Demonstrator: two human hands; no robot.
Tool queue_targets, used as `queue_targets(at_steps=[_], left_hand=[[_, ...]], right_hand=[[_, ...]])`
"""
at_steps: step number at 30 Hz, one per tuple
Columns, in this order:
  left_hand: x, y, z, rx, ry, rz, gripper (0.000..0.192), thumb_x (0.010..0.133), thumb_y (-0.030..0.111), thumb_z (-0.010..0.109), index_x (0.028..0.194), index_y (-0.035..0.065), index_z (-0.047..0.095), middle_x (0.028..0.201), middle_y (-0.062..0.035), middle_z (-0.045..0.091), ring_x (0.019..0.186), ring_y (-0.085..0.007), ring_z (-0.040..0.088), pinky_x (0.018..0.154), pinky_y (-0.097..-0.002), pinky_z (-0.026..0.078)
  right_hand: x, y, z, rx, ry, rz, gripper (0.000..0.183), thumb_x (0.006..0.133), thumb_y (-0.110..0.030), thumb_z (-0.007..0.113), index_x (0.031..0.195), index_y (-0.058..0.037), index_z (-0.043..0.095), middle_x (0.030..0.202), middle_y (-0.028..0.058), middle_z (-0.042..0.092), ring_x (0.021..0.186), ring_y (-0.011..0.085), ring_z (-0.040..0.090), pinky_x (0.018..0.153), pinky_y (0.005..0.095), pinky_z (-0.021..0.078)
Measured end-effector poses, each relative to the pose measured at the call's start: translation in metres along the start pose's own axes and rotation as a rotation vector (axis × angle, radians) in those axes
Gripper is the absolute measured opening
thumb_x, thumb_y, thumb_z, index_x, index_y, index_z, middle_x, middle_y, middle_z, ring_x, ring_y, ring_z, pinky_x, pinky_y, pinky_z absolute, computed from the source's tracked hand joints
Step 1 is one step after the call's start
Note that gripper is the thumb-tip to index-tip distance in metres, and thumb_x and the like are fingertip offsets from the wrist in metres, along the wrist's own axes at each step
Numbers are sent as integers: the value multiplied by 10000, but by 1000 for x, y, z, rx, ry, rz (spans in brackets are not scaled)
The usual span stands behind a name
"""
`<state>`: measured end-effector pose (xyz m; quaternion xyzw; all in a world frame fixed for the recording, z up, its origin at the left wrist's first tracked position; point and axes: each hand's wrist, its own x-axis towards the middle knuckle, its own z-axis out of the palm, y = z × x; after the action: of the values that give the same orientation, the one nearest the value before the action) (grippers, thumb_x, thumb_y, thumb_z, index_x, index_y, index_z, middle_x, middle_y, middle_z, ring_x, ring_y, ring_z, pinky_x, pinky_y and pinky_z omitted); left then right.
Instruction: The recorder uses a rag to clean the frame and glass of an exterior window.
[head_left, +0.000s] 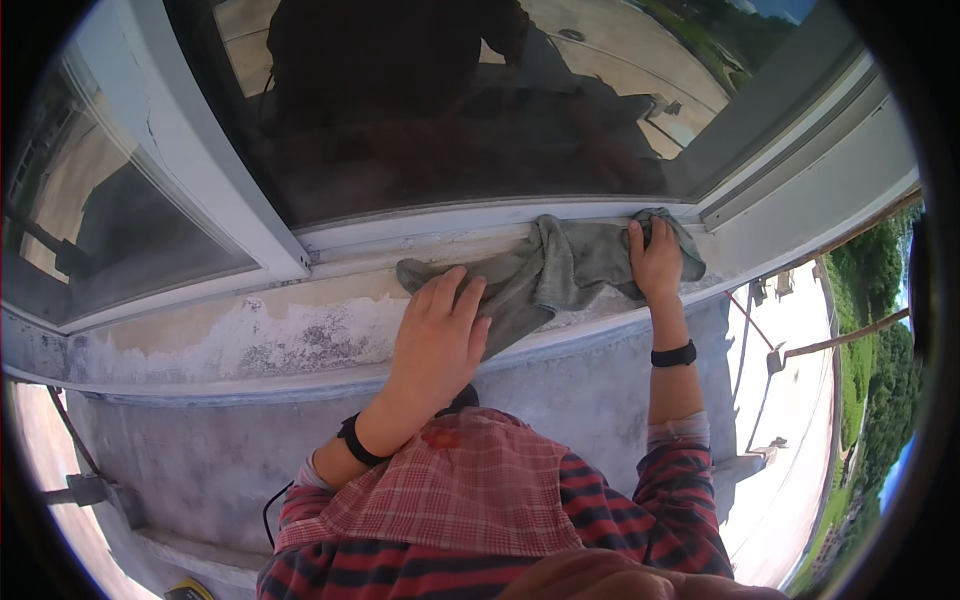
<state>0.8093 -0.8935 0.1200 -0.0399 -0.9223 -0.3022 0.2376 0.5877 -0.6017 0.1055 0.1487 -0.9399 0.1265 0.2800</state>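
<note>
A damp-looking grey-green cloth (574, 262) lies bunched along the weathered window sill (300, 334), against the lower track of a sliding window. My right hand (658, 259) grips its right end near the corner of the frame, the thumb and fingers pressed into the folds. Over the cloth's left end rests my left hand (442, 330), fingers bent down onto the fabric and partly hiding it. Between the hands the cloth is creased, and one flap hangs towards the sill's front edge.
Dark window glass (450, 150) with reflections rises beyond the sill, bordered by a white frame (217, 150). Paint is peeling on the sill's left part. Below it stands a grey wall (187, 450). At the right, a rusty rod (844, 337) meets a block, with sunlit ground behind.
</note>
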Motion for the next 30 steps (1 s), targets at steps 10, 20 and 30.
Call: queue_targets(at_steps=[10,20,30], left_hand=[[-29,-37,-27,61,25,47,187,835,103,649,1002,56,580,948,-103,602,846,-321,567,758,-429,454],[-57,-53,-122,-702,751,-405,194,1034,157,496,1171,27,456,844,-57,656,736,-83,571,660,-220,429],[-52,-52,-49,-180,641,-178,189,961,116,603,1084,-15,546,950,-153,601,835,-270,590,783,-330,476]], right_hand=[[-29,-134,2,117,-72,-208,257,857,-150,656,1046,21,625,975,205,664,958,401,617,840,484,485],[-46,-190,-12,524,-179,-69,275,939,-267,624,1046,-17,668,863,165,660,801,315,635,739,401,497],[-25,-97,-31,1047,414,395,257,1036,-185,494,1049,31,633,894,5,643,824,61,543,759,229,453]])
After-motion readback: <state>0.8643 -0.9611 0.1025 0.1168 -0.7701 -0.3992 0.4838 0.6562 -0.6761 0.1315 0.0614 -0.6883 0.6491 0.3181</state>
